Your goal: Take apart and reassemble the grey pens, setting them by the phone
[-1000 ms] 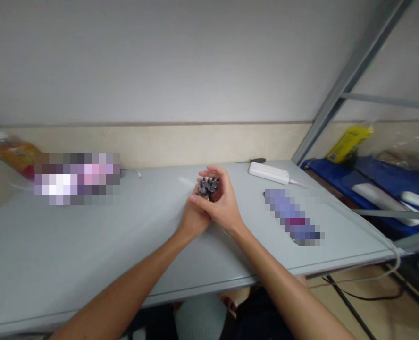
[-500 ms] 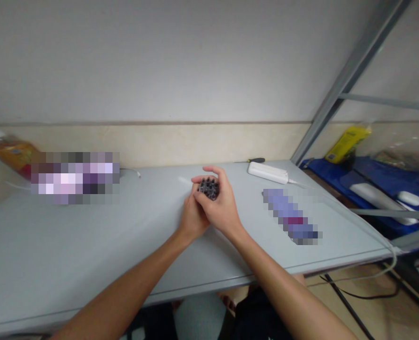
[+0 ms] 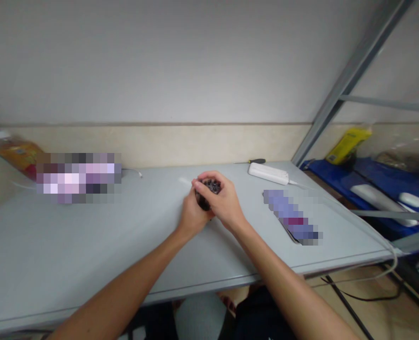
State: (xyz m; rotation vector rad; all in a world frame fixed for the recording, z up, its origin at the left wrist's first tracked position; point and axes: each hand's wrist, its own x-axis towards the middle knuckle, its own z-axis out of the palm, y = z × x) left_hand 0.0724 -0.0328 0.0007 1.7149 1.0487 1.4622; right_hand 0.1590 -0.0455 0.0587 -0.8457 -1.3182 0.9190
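Both hands are closed around a small dark round object with black knobs, above the middle of the desk. My left hand cups it from the left and below, and most of its fingers are hidden. On the other side, my right hand wraps over the top, its thumb laid across the knobbed face and its fingers curled round the far edge. What exactly the object is, I cannot tell.
Right of my hands, a white power strip lies with its cord running along the desk. Behind it is a screwdriver. Blurred items stand at left and right, near an orange bottle. A metal frame rises at the right.
My right fingers, raised before, have curled down onto the knobbed object. The object has tilted, showing more of its dark near side.
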